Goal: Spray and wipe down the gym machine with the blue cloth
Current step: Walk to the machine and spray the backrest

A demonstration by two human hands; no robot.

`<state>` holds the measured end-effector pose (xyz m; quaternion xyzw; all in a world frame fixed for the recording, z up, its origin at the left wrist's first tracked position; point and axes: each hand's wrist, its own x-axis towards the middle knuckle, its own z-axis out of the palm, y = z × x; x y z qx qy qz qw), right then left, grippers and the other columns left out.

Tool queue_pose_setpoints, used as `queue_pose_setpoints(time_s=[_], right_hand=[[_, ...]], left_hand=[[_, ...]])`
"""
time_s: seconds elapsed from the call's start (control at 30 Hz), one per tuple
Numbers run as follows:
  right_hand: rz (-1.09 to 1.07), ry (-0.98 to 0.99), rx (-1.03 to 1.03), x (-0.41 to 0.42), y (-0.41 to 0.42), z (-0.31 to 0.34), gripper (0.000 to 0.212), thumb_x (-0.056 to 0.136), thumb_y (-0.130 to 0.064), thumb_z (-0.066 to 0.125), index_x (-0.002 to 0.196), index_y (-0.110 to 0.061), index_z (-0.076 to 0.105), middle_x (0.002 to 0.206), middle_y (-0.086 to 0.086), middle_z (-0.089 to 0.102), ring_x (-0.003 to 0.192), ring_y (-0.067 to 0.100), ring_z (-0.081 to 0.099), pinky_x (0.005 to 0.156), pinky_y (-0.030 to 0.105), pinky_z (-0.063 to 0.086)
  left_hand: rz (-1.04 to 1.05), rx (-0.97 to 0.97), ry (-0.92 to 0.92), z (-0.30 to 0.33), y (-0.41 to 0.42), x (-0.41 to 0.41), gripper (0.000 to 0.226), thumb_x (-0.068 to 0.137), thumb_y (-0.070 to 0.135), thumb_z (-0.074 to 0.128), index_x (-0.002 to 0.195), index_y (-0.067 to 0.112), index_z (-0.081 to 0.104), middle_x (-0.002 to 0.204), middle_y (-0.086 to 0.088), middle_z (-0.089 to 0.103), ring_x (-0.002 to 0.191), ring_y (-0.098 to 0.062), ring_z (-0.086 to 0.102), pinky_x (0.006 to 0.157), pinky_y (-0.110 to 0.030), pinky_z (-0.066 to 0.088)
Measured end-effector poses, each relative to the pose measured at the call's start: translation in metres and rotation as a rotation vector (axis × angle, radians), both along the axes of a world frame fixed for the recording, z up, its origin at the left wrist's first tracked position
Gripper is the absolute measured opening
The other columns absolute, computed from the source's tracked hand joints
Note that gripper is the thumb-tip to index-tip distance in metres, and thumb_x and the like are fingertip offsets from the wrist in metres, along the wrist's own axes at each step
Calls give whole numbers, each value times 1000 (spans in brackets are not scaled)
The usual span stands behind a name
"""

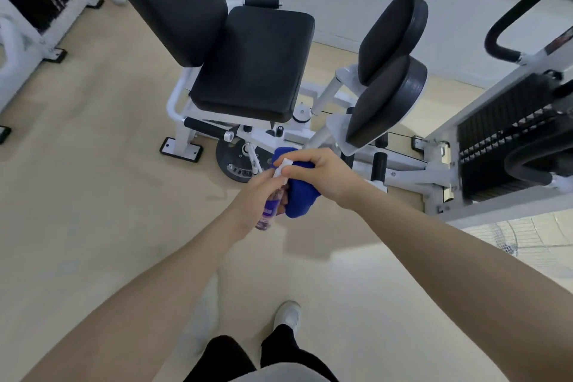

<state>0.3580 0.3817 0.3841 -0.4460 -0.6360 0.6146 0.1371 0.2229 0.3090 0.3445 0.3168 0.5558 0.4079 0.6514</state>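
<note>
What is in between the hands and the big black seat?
In the head view, the machine's white frame and a dark round plate lie between the seat and the hands, left and right.

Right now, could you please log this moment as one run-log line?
left hand: holds spray bottle | right hand: grips blue cloth, pinches bottle's white cap | gym machine seat: untouched

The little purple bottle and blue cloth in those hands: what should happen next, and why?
Probably press the spray bottle's white top so it wets the blue cloth. The left hand grips the bottle, the right hand holds the bunched cloth with fingers on the top, and the black seat is untouched.
</note>
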Motion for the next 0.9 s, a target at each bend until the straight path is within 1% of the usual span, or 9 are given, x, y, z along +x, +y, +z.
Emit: queue_pose_setpoints(time_s=[0.17, 0.23, 0.33, 0.4, 0.53, 0.6, 0.73, 0.83, 0.9], right_hand=[[-121, -15, 22, -1, 31, -6, 3, 91, -22, 59, 92, -24, 61, 90, -7, 63, 83, 11, 59, 80, 28, 52], [-141, 23, -12, -7, 42, -8, 7, 91, -20, 59, 86, -25, 60, 89, -7, 63, 81, 11, 60, 77, 27, 52], [-115, 108, -97, -21, 64, -6, 7, 90, -14, 60, 89, -20, 65, 89, -5, 66, 80, 9, 63, 72, 22, 55], [-71, 105, -130, -34, 82, -5, 9, 89, -14, 61, 93, -18, 67, 93, 0, 68, 86, 14, 64, 79, 29, 55], [81, 74, -194, -70, 125, 6, 14, 87, -11, 62, 98, -16, 70, 101, 8, 69, 94, 21, 64, 89, 35, 53], [171, 54, -228, -98, 147, 17, 17, 87, -5, 60, 97, -15, 70, 95, 5, 71, 88, 17, 66, 85, 30, 54], [310, -14, -209, -141, 173, 32, 19, 87, -2, 61, 98, -15, 70, 88, -4, 73, 84, 11, 67, 76, 22, 54], [237, -61, -143, -170, 184, 33, 20, 89, -6, 60, 105, -16, 66, 95, -8, 68, 80, 4, 66, 67, 17, 53], [148, -129, -95, -181, 195, 31, 22, 92, -9, 55, 110, -19, 64, 106, -6, 63, 87, 7, 62, 71, 21, 54]], left_hand=[[50, 75, 152, 4, 35, 10, 35, 98, 36, 43, 90, 3, 52, 76, -13, 49, 69, -19, 49, 69, -32, 46], [53, 95, 150, 4, 45, 2, 33, 99, 33, 44, 89, 3, 51, 77, -13, 49, 69, -18, 50, 70, -32, 47], [13, 77, 39, 1, 65, -24, 29, 97, 28, 46, 97, 1, 55, 77, -7, 58, 68, -17, 57, 66, -30, 49], [-64, 51, -19, 1, 78, -45, 31, 98, 32, 43, 92, 6, 58, 72, -5, 61, 63, -18, 57, 62, -29, 51], [-200, -58, -220, 16, 116, -88, 58, 92, 56, 31, 85, 5, 58, 68, -11, 57, 57, -21, 53, 62, -33, 48], [-250, -81, -163, 24, 134, -114, 75, 80, 69, 25, 69, 3, 57, 63, -16, 52, 53, -23, 48, 61, -30, 46], [-219, -78, -75, 32, 154, -145, 71, 87, 65, 30, 71, 1, 56, 52, -15, 49, 51, -22, 46, 58, -28, 42], [-158, -100, 88, 29, 168, -173, 69, 92, 60, 29, 56, 4, 47, 54, -15, 47, 47, -13, 49, 66, -29, 42], [-38, -167, 199, 26, 178, -188, 72, 91, 62, 29, 49, 4, 45, 53, -13, 47, 48, -14, 49, 71, -34, 43]])
